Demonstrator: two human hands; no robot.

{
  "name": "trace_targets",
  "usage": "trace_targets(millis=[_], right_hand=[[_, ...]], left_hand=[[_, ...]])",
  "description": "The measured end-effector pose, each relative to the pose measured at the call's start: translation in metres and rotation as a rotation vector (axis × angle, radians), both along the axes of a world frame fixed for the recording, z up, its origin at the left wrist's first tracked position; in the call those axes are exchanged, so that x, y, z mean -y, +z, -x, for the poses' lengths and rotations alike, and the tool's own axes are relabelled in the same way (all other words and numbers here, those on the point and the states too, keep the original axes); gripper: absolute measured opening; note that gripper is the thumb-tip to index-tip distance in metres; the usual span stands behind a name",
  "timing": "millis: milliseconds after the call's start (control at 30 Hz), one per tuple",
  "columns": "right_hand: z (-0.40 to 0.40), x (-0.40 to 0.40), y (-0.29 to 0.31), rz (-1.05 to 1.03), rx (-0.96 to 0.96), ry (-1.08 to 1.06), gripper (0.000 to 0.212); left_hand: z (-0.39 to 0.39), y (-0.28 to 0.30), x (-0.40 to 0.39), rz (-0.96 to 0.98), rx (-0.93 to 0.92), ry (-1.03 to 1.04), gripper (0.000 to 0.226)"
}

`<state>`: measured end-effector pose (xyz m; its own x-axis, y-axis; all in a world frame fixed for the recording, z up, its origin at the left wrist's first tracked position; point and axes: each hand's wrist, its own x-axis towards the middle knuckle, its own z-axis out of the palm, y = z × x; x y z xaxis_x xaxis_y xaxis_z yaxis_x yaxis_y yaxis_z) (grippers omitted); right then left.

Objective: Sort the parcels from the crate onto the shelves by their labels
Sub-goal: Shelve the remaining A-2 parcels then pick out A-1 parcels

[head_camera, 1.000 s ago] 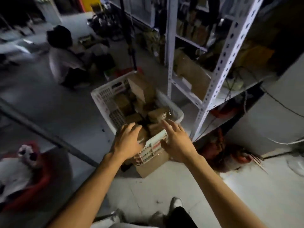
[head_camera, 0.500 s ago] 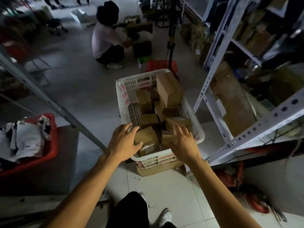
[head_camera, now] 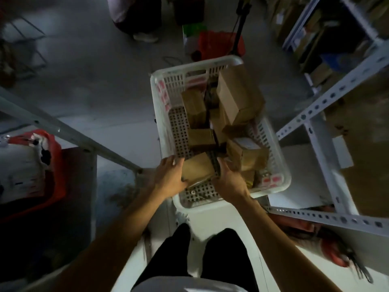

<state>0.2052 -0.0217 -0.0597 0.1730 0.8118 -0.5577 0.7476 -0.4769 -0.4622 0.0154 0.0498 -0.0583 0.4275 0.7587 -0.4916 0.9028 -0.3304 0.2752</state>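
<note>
parcel (head_camera: 197, 168) in crate (head_camera: 280, 165), gripped between left hand (head_camera: 169, 175) and right hand (head_camera: 228, 180)

arms: bare, no sleeves in view | trousers (head_camera: 210, 256): black | top (head_camera: 185, 286): pale grey hem

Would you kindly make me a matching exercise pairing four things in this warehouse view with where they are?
Things:
1. parcel
2. white crate
3. red tub
4. tall box

Places:
A. leaning at the crate's far right
B. on the floor beside the white shelf frame
C. far left, holding pale bags
D. between the left hand and the right hand, at the crate's near end

Pairs: 1-D, 2-B, 3-C, 4-A
</note>
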Motion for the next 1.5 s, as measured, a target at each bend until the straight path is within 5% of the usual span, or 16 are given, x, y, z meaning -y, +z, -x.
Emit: trace_targets(millis=[300, 433, 667, 767, 900, 1000, 1133, 1400, 1500], right_hand=[[-0.011, -0.061, -0.075, 0.179, -0.029, 0.116, 0.08], [-0.019, -0.083, -0.109, 0.246, -0.032, 0.154, 0.08], [-0.018, -0.107, -0.161, 0.327, -0.003, 0.233, 0.082], [-0.021, -0.114, -0.17, 0.352, -0.097, 0.14, 0.079], [-0.033, -0.105, -0.156, 0.177, -0.168, 0.037, 0.084], [-0.04, -0.089, -0.122, 0.076, -0.193, -0.06, 0.097], [-0.045, -0.066, -0.073, -0.045, -0.222, -0.183, 0.101], [-0.02, 0.004, 0.003, -0.297, -0.366, -0.254, 0.111], [0.004, 0.04, 0.011, -0.291, -0.398, -0.243, 0.096]], left_hand=[[-0.048, -0.084, -0.001, 0.381, 0.085, 0.403, 0.088], [-0.063, -0.117, -0.007, 0.403, 0.166, 0.774, 0.09], [-0.066, -0.159, -0.018, 0.438, 0.189, 1.019, 0.089], [-0.063, -0.178, -0.017, 0.407, 0.309, 1.149, 0.07], [-0.079, -0.151, -0.017, 0.372, 0.668, 1.018, 0.052], [-0.084, -0.104, -0.019, 0.36, 0.52, 1.116, 0.089], [-0.081, -0.038, -0.01, 0.244, 0.617, 0.951, 0.1], [-0.041, 0.048, 0.037, -0.113, 0.711, 0.551, 0.091], [-0.018, 0.072, 0.06, -0.17, 0.663, 0.45, 0.08]])
